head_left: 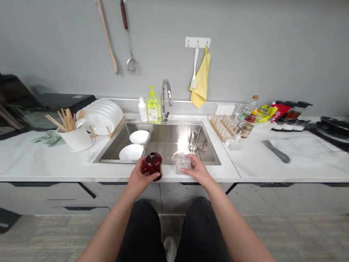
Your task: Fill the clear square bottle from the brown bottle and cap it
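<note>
My left hand (140, 178) grips a dark red glossy lidded jar (152, 165) just above the front rim of the stainless steel sink (173, 141). My right hand (197, 171) holds a small clear glass cup (182, 164) close beside the jar, and the two stay apart. Below them, a white bowl (131, 152) and a second white bowl (139, 136) rest on a wire rack (119, 139) at the sink's left side. A chrome faucet (165, 98) rises behind the basin, next to a yellow-green dish soap bottle (153, 107).
Stacked white plates (100, 116) and a white cup of wooden chopsticks (73, 134) stand left of the sink. A wooden dish rack (223, 128), bottles and a dark utensil (276, 151) lie right. A yellow towel (201, 79) hangs on the wall.
</note>
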Motion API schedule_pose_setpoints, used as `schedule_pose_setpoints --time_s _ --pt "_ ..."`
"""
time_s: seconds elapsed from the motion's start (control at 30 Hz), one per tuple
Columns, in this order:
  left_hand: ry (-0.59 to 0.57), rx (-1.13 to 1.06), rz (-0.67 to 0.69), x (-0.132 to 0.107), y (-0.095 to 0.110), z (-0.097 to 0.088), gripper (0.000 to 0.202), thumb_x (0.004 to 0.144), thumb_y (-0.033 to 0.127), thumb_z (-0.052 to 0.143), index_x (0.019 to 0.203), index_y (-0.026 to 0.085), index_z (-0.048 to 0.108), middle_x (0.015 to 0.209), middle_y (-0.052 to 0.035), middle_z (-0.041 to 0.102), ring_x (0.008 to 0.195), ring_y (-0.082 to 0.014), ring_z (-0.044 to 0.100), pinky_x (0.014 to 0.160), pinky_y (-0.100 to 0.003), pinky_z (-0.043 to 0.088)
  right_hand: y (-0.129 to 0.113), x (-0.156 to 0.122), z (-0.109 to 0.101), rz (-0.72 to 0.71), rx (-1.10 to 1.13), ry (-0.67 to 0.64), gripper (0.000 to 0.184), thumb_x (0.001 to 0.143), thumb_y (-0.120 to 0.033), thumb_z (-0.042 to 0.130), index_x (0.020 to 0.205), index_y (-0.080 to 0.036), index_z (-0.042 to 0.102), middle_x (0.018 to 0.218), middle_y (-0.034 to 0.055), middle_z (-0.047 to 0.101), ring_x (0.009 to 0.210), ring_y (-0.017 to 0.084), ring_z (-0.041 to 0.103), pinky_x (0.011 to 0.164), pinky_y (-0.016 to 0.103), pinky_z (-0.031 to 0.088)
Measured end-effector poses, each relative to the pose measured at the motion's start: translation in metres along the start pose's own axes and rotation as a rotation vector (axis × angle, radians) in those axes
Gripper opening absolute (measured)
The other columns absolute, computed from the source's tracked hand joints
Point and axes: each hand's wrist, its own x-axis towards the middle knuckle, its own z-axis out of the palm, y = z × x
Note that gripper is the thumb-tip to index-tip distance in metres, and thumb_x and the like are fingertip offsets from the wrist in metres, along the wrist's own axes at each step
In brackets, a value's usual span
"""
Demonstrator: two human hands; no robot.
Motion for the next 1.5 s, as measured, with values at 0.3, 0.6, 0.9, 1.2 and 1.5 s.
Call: schedule_pose_setpoints --time_s 0.3,0.6,0.9,1.2,1.5 --pt "-0.019 0.151 0.069 -0.007 -0.004 0.004 0.097 0.08 0.043 0.099 0.166 0.024 0.059 0.156 -0.0176 0.076 0.149 -0.0409 0.072 0.134 -0.06 0.049 -0.002 -0.012 0.008 -0.028 -0.193 0.024 0.073 0.072 -0.061 0.102 0.129 -0.025 0.073 0.128 0.0101 0.082 0.119 0.034 0.077 0.11 0.048 0.059" --pt "-0.086 0.228 0.103 -0.009 -0.004 -0.002 0.118 0.071 0.026 0.099 0.177 0.023 0.047 0.17 -0.023 0.065 0.161 -0.044 0.061 0.137 -0.064 0.043 -0.001 -0.012 0.004 -0.021 -0.227 -0.018 0.074 0.07 -0.052 0.103 0.133 -0.025 0.073 0.137 0.0119 0.082 0.127 0.037 0.077 0.118 0.054 0.058" --pt "0.481 0.563 0.039 0.023 0.003 -0.16 0.059 0.099 0.042 0.069 0.152 0.018 0.064 0.149 -0.0197 0.077 0.138 -0.0314 0.076 0.118 -0.048 0.062 0.007 -0.012 0.001 -0.01 -0.269 -0.028 0.077 0.072 -0.049 0.103 0.139 -0.027 0.07 0.142 0.012 0.08 0.129 0.037 0.076 0.12 0.055 0.058" --pt "0.647 0.874 -0.287 0.07 -0.001 -0.264 0.079 0.085 0.051 0.079 0.149 0.007 0.065 0.142 -0.0276 0.075 0.139 -0.0461 0.069 0.126 -0.061 0.051 0.005 -0.013 0.003 0.002 -0.297 -0.001 0.076 0.071 -0.049 0.105 0.136 -0.029 0.073 0.138 0.0111 0.082 0.124 0.04 0.079 0.118 0.06 0.06" --pt "0.61 0.927 -0.325 0.076 -0.011 -0.267 0.064 0.078 0.047 0.079 0.131 0.011 0.077 0.13 -0.0274 0.081 0.135 -0.0522 0.071 0.124 -0.063 0.05 0.005 -0.011 0.008 0.011 -0.25 0.054 0.079 0.064 -0.055 0.108 0.13 -0.027 0.076 0.134 0.0109 0.084 0.125 0.039 0.078 0.117 0.058 0.059"
